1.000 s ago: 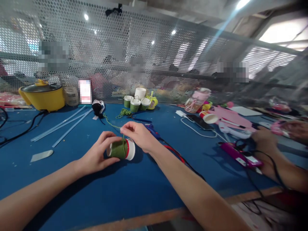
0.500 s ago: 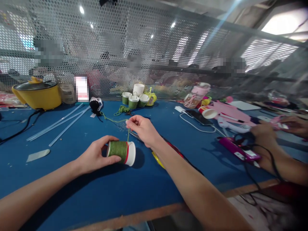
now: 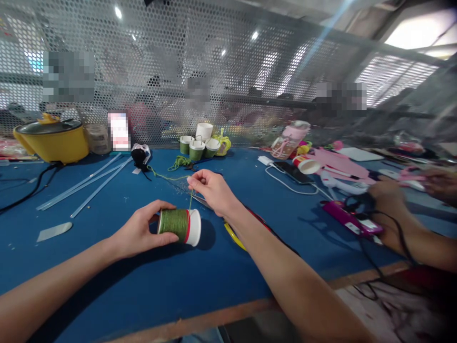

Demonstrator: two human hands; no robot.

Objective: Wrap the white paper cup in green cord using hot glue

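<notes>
My left hand is closed round a paper cup lying on its side, its white rim facing right. Green yarn is wound over most of the cup, and a red band shows between the winding and the rim. Above the rim, my right hand pinches the green strand, which runs taut up from the cup. From those fingertips the strand goes left across the table toward a black ball-shaped item. Under my right forearm lies a tool with yellow and red handles, partly hidden.
Several small cups, partly green, stand at the back beside loose green yarn. Clear sticks and a yellow pot are at left. Toward the right are a phone, a purple device and another person's hands.
The view has shifted slightly. My hands keep the same holds on the cup and yarn, with hardly any visible movement.
</notes>
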